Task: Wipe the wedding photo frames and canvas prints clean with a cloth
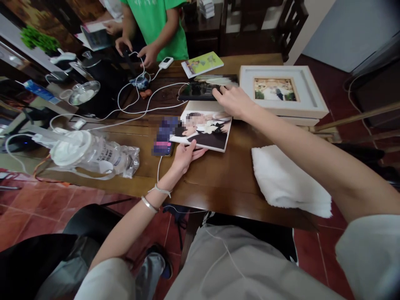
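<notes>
A photo print [208, 132] lies flat on the wooden table [218, 175]. My left hand [185, 155] pinches its near left corner, thumb on top. My right hand [233, 101] reaches over the print's far edge, fingers curled onto a dark glossy photo [200, 89] lying behind it. A white box frame [283, 91] with a small picture in it stands just right of my right hand. A phone [163, 141] on a cable lies beside my left hand.
A white folded cloth [289, 182] lies near the table's front right edge. Left are a clear plastic bag [93, 156] of items, white cables [134, 104] and a small fan [83, 91]. A person in a green shirt [156, 25] handles cables at the far side.
</notes>
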A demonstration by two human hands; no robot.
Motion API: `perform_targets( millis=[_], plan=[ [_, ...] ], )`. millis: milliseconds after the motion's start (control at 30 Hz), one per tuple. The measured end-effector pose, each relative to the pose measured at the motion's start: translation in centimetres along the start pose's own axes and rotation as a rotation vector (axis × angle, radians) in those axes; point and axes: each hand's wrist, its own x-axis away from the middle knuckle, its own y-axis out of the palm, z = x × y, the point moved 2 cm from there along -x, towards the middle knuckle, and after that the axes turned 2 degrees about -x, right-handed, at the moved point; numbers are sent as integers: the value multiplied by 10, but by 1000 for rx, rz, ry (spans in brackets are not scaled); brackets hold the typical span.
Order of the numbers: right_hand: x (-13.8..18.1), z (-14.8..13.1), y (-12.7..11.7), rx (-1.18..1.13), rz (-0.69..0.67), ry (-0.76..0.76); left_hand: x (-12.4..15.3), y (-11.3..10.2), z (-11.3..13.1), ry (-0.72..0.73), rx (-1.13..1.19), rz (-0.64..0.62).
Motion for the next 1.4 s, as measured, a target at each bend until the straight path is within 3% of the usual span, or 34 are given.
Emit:
perform_targets(
  millis=[133,300,567,700,833,900,1000,1100,1233,1333,1400],
  plan=[
    [3,-2,-2,0,-22,27,-27,22,9,26,33,-17],
    [8,-2,-4,-45,49,72,-61,46,14,4,-40,-4],
    [15,15,-25,-194,239,123,-100,61,26,-2,-232,-9],
    [30,13,-44,-240,314,95,-106,64,35,32,-363,-43],
    [60,1,-64,-232,364,1,-69,61,50,109,-483,-214],
    [79,-8,-70,-274,413,-48,-31,63,57,259,-308,-359],
    [108,-27,-70,-300,452,-93,30,67,59,444,51,-411],
    [132,-51,-67,-286,433,-108,71,72,48,498,282,-249],
    [161,-79,-73,-288,363,-154,92,64,20,480,290,37],
    [197,-91,-89,-355,266,-230,99,41,1,494,249,126],
    [233,-94,-99,-437,253,-197,106,19,-9,481,227,175]
  ],
)
